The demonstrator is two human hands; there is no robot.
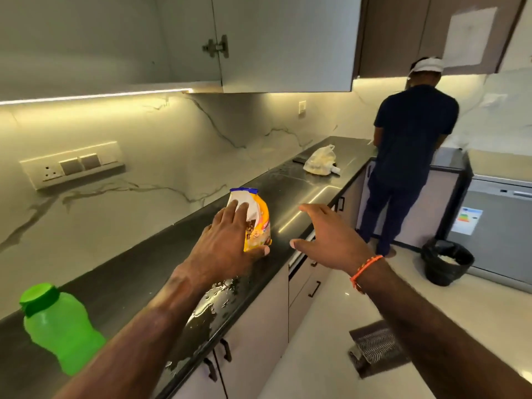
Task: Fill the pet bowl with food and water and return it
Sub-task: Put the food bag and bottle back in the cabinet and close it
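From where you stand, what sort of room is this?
Most likely a home kitchen: a long dark counter against a marble-look wall, cupboards overhead with a light strip beneath, and a food packet held in the left hand beside a green bottle.

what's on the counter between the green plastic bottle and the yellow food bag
In the head view, a puddle of spilled water lies on the black counter between them, crossed by the left forearm.

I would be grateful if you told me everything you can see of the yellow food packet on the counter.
The food packet is a small pouch of glossy yellow-orange film with a white upper part and a blue strip along its top edge. Brown food pieces are printed on or show through its front. It stands roughly upright on the dark counter, near the front edge. The left hand grips it, fingers over the white part, thumb at its base.
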